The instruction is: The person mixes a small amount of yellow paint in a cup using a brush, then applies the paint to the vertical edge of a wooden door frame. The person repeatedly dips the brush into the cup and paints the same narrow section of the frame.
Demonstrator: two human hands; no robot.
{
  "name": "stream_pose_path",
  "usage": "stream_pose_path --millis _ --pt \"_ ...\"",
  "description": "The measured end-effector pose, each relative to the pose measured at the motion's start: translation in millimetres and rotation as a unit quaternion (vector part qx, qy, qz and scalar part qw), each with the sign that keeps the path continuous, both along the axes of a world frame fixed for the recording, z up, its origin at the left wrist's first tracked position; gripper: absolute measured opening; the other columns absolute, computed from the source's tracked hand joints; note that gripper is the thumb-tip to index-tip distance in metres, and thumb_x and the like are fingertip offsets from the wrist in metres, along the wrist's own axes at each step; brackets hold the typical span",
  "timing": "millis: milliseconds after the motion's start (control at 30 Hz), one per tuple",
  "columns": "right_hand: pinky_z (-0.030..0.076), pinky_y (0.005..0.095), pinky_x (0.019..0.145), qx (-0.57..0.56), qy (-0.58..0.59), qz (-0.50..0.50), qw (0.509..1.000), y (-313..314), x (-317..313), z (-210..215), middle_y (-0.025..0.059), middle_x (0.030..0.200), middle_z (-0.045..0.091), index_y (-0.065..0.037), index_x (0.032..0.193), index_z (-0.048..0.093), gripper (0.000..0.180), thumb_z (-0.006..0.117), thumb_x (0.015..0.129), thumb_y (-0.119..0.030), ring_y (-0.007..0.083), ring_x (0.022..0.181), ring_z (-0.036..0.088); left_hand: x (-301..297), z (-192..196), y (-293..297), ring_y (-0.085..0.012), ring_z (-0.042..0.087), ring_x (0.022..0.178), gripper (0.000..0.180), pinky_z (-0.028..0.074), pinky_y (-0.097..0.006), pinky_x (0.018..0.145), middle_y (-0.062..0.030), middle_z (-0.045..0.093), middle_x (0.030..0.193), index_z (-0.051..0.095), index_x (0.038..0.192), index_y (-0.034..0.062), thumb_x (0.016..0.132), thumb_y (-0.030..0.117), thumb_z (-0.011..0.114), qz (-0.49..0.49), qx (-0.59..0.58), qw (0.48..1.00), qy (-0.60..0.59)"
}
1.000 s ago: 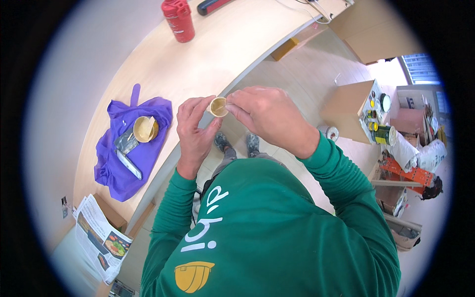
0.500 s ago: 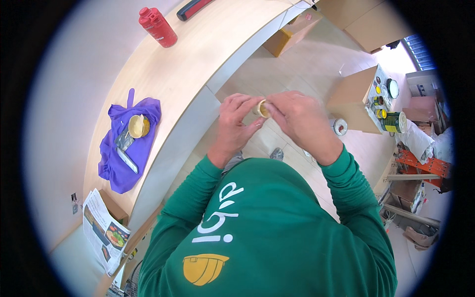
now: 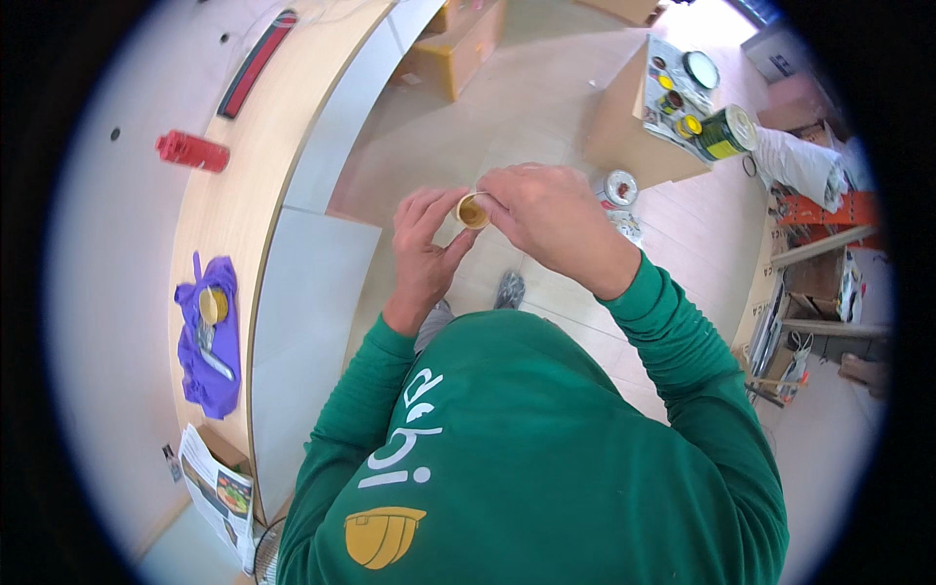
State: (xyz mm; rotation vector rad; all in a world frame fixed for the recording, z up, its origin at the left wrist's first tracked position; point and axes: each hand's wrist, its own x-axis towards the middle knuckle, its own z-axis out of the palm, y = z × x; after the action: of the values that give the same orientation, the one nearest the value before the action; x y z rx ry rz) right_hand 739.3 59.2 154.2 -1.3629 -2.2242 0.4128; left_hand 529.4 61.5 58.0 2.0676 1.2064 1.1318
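Held in front of my body is a small pale round cup (image 3: 473,213), its mouth turned toward me and its inside yellowish-brown. My left hand (image 3: 423,246) grips it from the left, thumb below and fingers above. My right hand (image 3: 548,219) is closed at the cup's right rim, its thumb against the edge. Whether it pinches anything besides the rim is hidden. On the counter at left, a purple cloth (image 3: 207,382) lies under a small yellow tub (image 3: 216,306) and a light-coloured blade-like tool (image 3: 218,365).
The curved wooden counter (image 3: 258,166) carries a red bottle (image 3: 195,152) and a long black-and-red object (image 3: 258,64). A newspaper (image 3: 216,502) hangs at its near end. At far right, several paint cans stand on a cardboard box (image 3: 614,122); another can (image 3: 618,189) sits lower beside it.
My view has turned, so counter and boxes appear shifted. Both hands remain on the cup, whose mouth now faces me more fully.
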Motion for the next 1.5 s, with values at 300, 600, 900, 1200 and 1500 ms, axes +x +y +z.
stream_pose_path --millis 300,600,900,1200,1500 --pt "0.055 0.0464 0.067 0.111 -0.031 -0.053 0.992 -40 43 6 0.0114 0.085 0.072 -0.006 0.099 0.069 0.011 0.075 0.096 -0.014 0.0327 0.081 0.072 42 17 4 -0.0344 0.062 0.125 0.057 0.051 -0.046 0.108 -0.0111 0.072 0.13 0.074 0.131 0.0073 0.077 -0.003 0.087 -0.077 0.028 0.996 0.017" --pt "0.054 0.0485 0.068 0.005 0.087 -0.176 0.981 -59 15 8 0.0175 0.08 0.071 -0.004 0.099 0.072 0.013 0.072 0.099 -0.017 0.0393 0.075 0.069 31 19 13 -0.0342 0.062 0.124 0.054 0.051 -0.045 0.107 -0.0106 0.072 0.129 0.075 0.13 0.0077 0.078 0.002 0.087 -0.116 0.03 0.993 0.017" --pt "0.056 0.0489 0.072 0.015 0.036 -0.181 0.983 -43 0 1 0.0177 0.089 0.074 -0.004 0.102 0.073 0.013 0.071 0.1 -0.017 0.0398 0.082 0.071 8 15 23 -0.0338 0.062 0.122 0.052 0.05 -0.046 0.106 -0.01 0.073 0.127 0.076 0.129 0.0084 0.079 0.005 0.088 -0.122 0.028 0.992 0.026" --pt "0.056 0.0493 0.07 0.022 -0.024 -0.13 0.991 -38 -11 7 0.0157 0.088 0.074 -0.006 0.1 0.071 0.01 0.072 0.099 -0.016 0.0376 0.081 0.072 -1 10 33 -0.0339 0.062 0.123 0.057 0.049 -0.046 0.108 -0.0095 0.073 0.128 0.075 0.132 0.0098 0.077 0.002 0.087 -0.13 0.012 0.991 0.01" --pt "0.054 0.0489 0.066 -0.059 0.051 -0.218 0.973 -35 -17 4 0.0183 0.081 0.072 -0.003 0.098 0.071 0.014 0.07 0.1 -0.017 0.0403 0.074 0.07 3 5 42 -0.0333 0.062 0.122 0.054 0.049 -0.046 0.107 -0.0092 0.073 0.127 0.076 0.13 0.0089 0.077 0.003 0.087 -0.15 0.008 0.989 0.0"
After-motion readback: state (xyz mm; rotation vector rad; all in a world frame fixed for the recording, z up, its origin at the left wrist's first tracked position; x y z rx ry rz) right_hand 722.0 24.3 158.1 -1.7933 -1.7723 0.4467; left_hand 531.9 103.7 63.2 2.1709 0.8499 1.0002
